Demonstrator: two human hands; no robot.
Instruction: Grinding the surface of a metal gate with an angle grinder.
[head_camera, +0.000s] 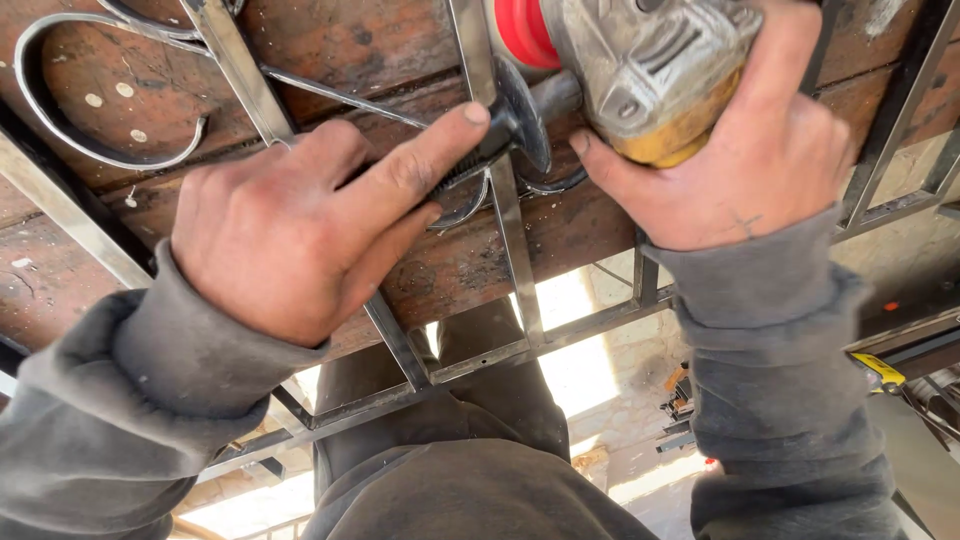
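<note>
Head view: both hands clamp a scuffed grey angle grinder (640, 75), left (300, 225) on its ribbed side handle, right (730, 150) around its body.

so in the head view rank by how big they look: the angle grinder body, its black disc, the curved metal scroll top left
1. Curved metal scroll, widest span.
2. Angle grinder body, partly hidden by the right hand and cut off at the frame's top, so this rank is unsure.
3. Black disc, seen nearly edge-on.

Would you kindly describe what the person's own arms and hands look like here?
Both arms wear loose grey sweatshirt sleeves with ribbed cuffs, dusty and worn. The hands are bare, no gloves, and smudged with dark grime. The left hand shows dirty knuckles; the right hand bears a small dark cross-shaped mark near the wrist.
</note>
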